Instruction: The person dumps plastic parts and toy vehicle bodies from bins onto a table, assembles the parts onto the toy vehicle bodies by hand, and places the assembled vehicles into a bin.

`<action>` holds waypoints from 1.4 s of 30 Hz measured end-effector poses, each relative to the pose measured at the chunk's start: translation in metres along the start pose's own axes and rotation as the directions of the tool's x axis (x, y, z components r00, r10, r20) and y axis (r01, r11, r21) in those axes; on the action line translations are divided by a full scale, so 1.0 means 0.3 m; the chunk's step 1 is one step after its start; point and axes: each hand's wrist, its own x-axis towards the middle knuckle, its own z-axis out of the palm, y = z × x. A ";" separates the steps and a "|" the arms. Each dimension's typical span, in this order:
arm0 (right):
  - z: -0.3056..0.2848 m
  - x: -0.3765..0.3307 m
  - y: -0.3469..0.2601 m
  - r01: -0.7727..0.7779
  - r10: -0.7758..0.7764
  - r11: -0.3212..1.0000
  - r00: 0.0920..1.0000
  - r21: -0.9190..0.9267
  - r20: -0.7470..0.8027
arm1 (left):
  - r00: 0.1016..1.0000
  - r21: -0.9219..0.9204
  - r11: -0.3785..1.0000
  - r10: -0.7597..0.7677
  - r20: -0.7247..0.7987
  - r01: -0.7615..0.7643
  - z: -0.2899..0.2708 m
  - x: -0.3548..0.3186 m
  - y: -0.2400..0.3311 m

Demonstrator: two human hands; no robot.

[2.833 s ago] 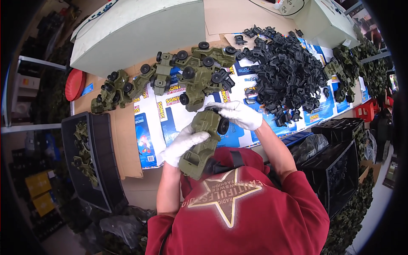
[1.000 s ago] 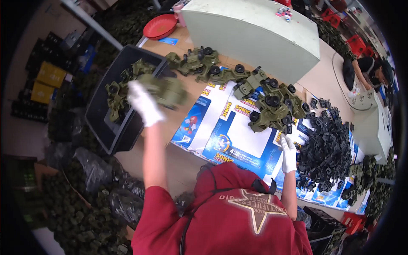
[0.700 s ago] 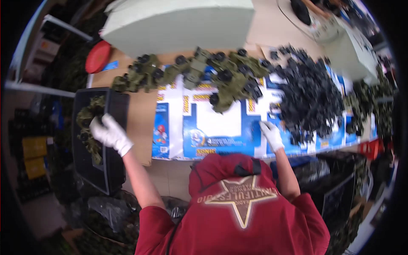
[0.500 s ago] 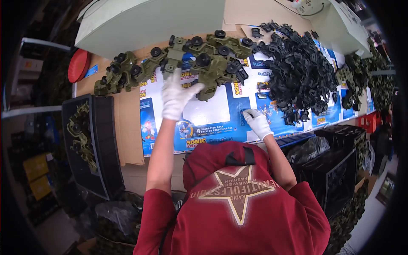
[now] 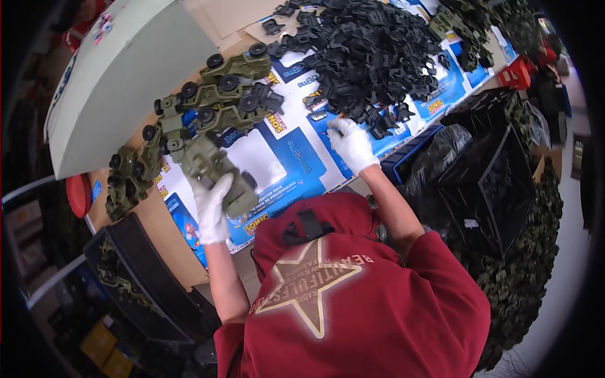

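My gloved left hand [image 5: 213, 211] grips an olive-green toy truck [image 5: 220, 175] by its side, tilted over the near part of the table. Several similar toy trucks [image 5: 230, 70] with black wheels lie in a row just beyond it. My gloved right hand [image 5: 353, 146] is at the near edge of a large heap of small black plastic parts [image 5: 372, 57]. Its fingers are pinched together, and what they hold, if anything, is too small to make out.
Printed blue and white card sheets [image 5: 309, 151] cover the table. A black crate [image 5: 142, 277] with green toy parts stands at the left, and another black crate [image 5: 485, 183] at the right. A pale cabinet [image 5: 126, 82] borders the far left; a red round lid [image 5: 79, 195] lies beside it.
My left hand has closed on a toy truck and drawn it nearer. My right hand has moved to the edge of the black heap. The whole view has turned and shifted right.
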 end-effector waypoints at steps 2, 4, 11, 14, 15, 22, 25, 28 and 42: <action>-0.050 0.058 -0.052 -0.048 0.047 0.967 0.999 -0.250 -0.012 | 0.991 -0.227 0.966 -0.113 0.065 0.125 -0.122 -0.050 -0.054; -0.034 0.110 -0.030 0.001 -0.087 0.946 0.964 -0.323 -0.251 | 0.964 -0.335 0.907 -0.212 0.164 0.256 -0.142 -0.104 -0.070; 0.057 0.139 -0.010 0.114 -0.129 0.985 0.986 -0.133 -0.109 | 0.970 -0.243 0.939 -0.233 0.072 0.244 -0.090 -0.140 -0.108; 0.071 0.136 0.004 0.182 -0.164 0.982 0.958 0.059 -0.234 | 0.971 -0.158 0.958 -0.229 0.069 0.237 -0.072 -0.126 -0.109; 0.061 0.146 0.002 0.152 -0.124 0.984 0.957 0.089 -0.263 | 0.972 -0.089 0.972 -0.207 0.114 0.217 -0.068 -0.117 -0.106; 0.061 0.266 -0.118 0.285 -0.312 0.934 0.944 -0.215 -0.104 | 0.945 -0.023 0.963 -0.258 0.201 0.268 -0.006 -0.087 -0.068; 0.105 0.343 -0.154 0.295 -0.255 0.906 0.953 -0.303 0.163 | 0.943 0.001 0.969 -0.241 0.229 0.247 -0.006 -0.087 -0.071; 0.047 0.366 -0.226 0.255 -0.233 0.956 0.961 -0.147 0.151 | 0.926 0.018 0.966 -0.254 0.278 0.259 -0.018 -0.096 -0.042; -0.249 0.250 -0.643 0.317 -0.335 0.922 0.365 0.222 0.869 | 0.920 0.531 0.847 -0.193 0.342 -0.020 0.062 -0.055 0.063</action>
